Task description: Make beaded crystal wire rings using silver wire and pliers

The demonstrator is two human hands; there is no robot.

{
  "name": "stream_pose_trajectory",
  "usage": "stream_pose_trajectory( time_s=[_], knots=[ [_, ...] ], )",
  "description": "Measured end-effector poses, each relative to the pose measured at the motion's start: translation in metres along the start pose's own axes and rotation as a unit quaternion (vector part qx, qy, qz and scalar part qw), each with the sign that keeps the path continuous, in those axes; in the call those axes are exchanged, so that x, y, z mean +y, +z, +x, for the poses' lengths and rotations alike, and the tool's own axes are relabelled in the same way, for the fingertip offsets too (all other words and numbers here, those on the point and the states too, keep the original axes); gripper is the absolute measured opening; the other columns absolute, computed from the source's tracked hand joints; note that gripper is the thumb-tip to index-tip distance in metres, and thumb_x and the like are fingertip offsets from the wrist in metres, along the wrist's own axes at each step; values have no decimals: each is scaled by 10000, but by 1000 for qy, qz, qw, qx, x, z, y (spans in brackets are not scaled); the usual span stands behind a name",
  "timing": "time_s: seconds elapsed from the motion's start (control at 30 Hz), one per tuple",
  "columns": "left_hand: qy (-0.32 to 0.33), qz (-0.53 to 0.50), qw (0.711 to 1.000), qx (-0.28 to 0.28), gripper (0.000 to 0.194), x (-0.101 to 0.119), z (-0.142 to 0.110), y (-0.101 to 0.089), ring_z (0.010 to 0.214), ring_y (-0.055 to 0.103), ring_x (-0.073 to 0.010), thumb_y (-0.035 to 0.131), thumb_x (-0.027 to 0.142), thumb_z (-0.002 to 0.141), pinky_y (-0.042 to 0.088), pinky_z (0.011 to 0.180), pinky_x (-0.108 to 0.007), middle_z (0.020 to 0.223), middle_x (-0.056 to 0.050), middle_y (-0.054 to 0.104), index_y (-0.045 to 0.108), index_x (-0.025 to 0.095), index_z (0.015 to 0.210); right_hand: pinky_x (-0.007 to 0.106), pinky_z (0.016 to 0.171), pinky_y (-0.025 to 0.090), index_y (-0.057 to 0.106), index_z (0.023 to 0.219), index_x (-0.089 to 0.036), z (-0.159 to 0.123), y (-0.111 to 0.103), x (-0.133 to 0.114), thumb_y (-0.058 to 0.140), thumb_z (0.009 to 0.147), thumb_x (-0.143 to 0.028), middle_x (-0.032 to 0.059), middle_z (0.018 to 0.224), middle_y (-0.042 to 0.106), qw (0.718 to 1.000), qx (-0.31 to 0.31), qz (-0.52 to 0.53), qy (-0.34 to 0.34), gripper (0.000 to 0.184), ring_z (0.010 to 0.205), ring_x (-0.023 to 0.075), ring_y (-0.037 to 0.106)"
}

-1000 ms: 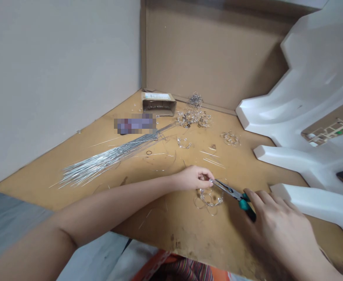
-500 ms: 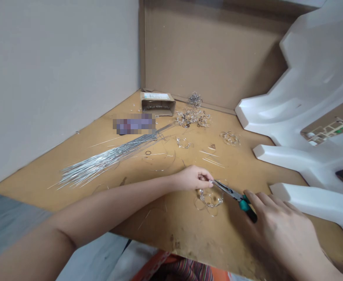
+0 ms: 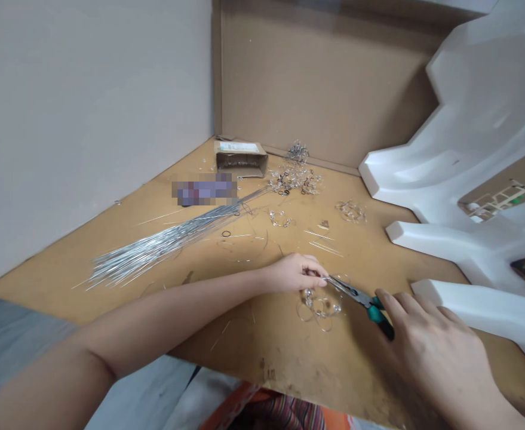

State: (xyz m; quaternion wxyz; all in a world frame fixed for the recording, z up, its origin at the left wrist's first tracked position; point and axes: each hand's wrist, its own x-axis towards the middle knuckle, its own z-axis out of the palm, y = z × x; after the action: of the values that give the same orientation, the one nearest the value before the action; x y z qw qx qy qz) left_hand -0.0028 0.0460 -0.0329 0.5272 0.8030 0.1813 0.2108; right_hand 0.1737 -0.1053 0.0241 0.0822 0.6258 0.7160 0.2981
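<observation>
Far to the left of the pliers, a grey wall (image 3: 87, 119) is seen rising from a tan board (image 3: 262, 352). Nearer the pliers, a bundle of silver wires (image 3: 163, 245) is laid on the board, its ends fanned out. Beyond the bundle, a pixelated object (image 3: 203, 190) is left unreadable, and a small cardboard box (image 3: 240, 158) is placed against the far corner.

Up and left of the pliers, a heap of wire loops (image 3: 294, 178) is spread just beside the box, with 1 smaller cluster (image 3: 280, 218) lying nearer. The left hand (image 3: 294, 272) is reached across the board to the pliers' tip, its fingers drawn together there. A fine wire is probably pinched by them, but it is too thin to be made out with certainty. The pliers (image 3: 361, 300), with teal handles, are clamped in the right hand (image 3: 432, 358), and their narrow jaws are brought to the left fingertips. Directly below the tip, a tangle of wire rings (image 3: 320, 307) lies on the board.

Up and right of the pliers, another cluster (image 3: 350, 211) lies apart, and white foam packing (image 3: 481, 119) is stood at the far right.

The step in hand is judged to be close work on wire at the pliers' tip, and a steady pinch appears to be called for next.
</observation>
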Motion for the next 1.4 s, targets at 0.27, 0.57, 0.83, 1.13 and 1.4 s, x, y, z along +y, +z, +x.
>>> stream_pose_trajectory(
  time_s=[0.27,0.57,0.83,1.13,1.4],
  knots=[
    [20,29,999,-13,182,1,0,-1,740,544,-92,580,227,755,423,681,-183,854,-39,591,651,127,889,289,581,295,578,833,-189,-3,5,3,467,744,-286,20,634,560,1000,17,15,-8,173,601,185,515],
    [40,35,998,-19,193,0,1,-1,751,550,-96,562,225,768,419,693,-186,870,-48,592,646,123,909,299,585,300,567,806,-204,-1,0,1,484,726,-305,18,643,564,1000,2,19,9,154,613,202,522],
    [17,39,999,-13,180,0,0,2,720,550,-92,543,245,783,418,661,-181,851,-38,596,652,135,875,302,601,302,564,808,-207,-5,3,-5,481,755,-320,7,627,561,999,-13,20,29,150,595,195,524],
    [3,18,1000,7,186,-2,-1,6,697,539,-93,537,258,783,419,642,-180,822,-32,577,650,132,861,303,617,323,575,899,-170,-10,3,-5,480,758,-254,10,653,588,1000,8,13,7,190,606,186,545],
    [-9,7,1000,2,204,-1,-2,10,666,538,-90,530,280,785,422,619,-179,800,-26,565,646,129,858,314,593,331,582,874,-167,-2,-5,-1,469,745,-202,25,655,577,1000,0,-2,0,174,629,210,546]
  ],
)
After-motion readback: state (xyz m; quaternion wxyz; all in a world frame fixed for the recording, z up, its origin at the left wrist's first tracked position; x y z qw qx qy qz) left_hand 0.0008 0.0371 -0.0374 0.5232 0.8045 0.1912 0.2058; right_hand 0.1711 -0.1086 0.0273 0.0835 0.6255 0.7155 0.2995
